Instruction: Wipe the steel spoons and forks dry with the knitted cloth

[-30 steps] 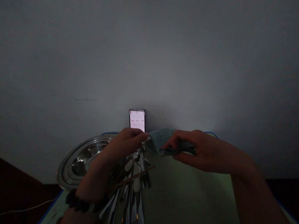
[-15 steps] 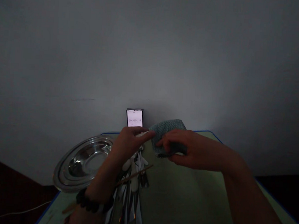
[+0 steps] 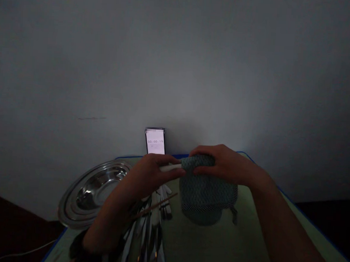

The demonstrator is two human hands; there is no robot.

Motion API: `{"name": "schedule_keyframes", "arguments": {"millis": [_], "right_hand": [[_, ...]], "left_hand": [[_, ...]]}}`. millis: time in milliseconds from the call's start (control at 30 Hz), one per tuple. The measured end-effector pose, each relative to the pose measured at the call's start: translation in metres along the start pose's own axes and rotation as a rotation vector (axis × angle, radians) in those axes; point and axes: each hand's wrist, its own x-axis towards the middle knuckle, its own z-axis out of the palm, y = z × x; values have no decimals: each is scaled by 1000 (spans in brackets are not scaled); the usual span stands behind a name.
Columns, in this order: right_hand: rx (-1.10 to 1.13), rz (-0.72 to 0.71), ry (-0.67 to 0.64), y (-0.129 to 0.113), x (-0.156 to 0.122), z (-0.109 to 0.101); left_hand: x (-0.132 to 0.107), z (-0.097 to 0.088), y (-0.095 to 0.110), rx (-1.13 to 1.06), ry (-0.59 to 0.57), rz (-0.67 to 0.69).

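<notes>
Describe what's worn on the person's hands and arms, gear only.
No gloves on the left hand or the right hand. Both forearms are uncovered, with no sleeves in view. A dark beaded bracelet circles the left wrist; nothing shows on the right wrist. The dim light hides finer detail such as rings.

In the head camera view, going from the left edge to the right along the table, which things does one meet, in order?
metal dish → left hand, holding a white handle → teal cloth, gripped from above by the right hand.
</notes>
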Motion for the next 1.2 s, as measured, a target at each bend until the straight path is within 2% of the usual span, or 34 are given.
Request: {"name": "schedule_keyframes", "arguments": {"millis": [200, 400, 533, 733, 800, 900, 1000, 1067, 1200], "right_hand": [[-37, 100, 181, 15, -4, -5], [45, 47, 194, 13, -1, -1], [56, -13, 223, 11, 0, -2], [64, -3, 314, 9, -3, -5], [98, -73, 272, 7, -3, -6], [137, -167, 121, 2, -3, -4], [127, -195, 19, -1, -1, 0], [109, -199, 13, -2, -1, 2], [47, -171, 95, -3, -3, 3]], "left_hand": [[-2, -8, -6, -20, -19, -94], [-4, -10, -5, -60, -24, -118], [-6, -12, -4, -86, -105, -114], [-8, -18, -6, -38, -239, -149], [-8, -18, -6, -36, -248, -143], [-6, -16, -5, -62, -258, -117], [-5, -15, -5, -91, -221, -119], [-5, -15, -5, -115, -184, -116], [-6, -18, -3, -84, -142, -132]]}}
